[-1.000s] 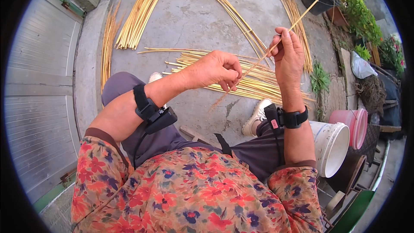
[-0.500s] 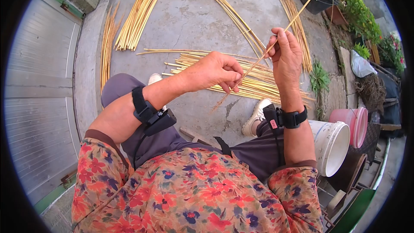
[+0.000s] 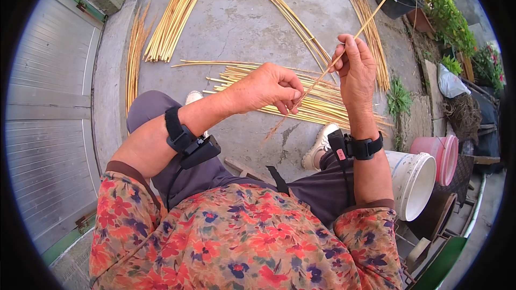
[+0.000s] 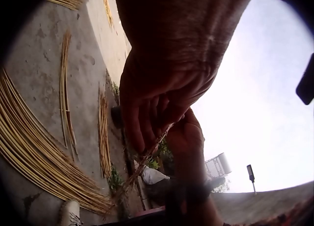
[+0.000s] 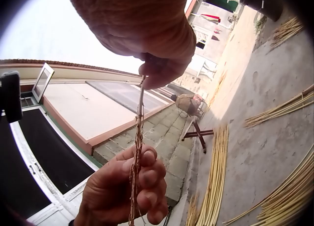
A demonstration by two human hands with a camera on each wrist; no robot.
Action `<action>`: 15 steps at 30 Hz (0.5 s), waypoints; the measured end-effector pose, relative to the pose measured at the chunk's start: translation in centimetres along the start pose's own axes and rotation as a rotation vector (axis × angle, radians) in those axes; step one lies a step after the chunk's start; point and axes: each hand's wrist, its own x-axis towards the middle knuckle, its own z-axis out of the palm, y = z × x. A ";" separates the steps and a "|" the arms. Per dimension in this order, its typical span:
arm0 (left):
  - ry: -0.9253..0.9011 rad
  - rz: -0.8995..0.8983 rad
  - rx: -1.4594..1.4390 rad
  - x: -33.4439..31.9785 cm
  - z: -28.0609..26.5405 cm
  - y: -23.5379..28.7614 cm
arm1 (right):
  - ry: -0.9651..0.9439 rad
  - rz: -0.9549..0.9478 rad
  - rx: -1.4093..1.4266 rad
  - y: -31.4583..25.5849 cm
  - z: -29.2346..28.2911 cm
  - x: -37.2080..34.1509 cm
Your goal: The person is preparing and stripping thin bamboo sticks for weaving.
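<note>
A thin dry reed stalk runs diagonally between my two hands in the head view, its long end rising to the upper right and its feathery tip hanging toward the lower left. My left hand pinches it near the feathery end. Farther up, my right hand grips it between thumb and fingers. The right wrist view shows the rough, husky part of the stalk crossing the left thumb and curled fingers. Below both hands, a spread pile of yellow reeds lies on the concrete.
A thick bundle of reeds lies at the upper left, a thin one at the top middle. Brownish stalks lie at the right. A white bucket and a pink bucket stand beside my right arm. A metal door is at left.
The stalk's upper end has swung left and stands slightly steeper. My right hand has shifted a little to the left, while my left hand stays nearly in place. Both keep their hold.
</note>
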 end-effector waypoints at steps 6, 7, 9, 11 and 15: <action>0.016 -0.015 -0.009 0.1 -0.1 -0.1 | 0.003 -0.002 -0.016 -0.1 0.2 -0.1; 0.017 -0.015 -0.009 0.1 0.0 -0.1 | 0.005 -0.003 -0.019 -0.1 0.2 -0.1; 0.031 -0.039 -0.032 0.2 0.0 -0.1 | 0.007 -0.004 -0.022 -0.1 0.2 -0.1; 0.022 -0.036 -0.032 0.2 0.0 -0.1 | -0.001 -0.007 -0.030 -0.1 0.3 -0.1; 0.010 -0.032 -0.045 0.3 0.1 -0.4 | 0.004 -0.013 -0.050 -0.1 0.4 -0.1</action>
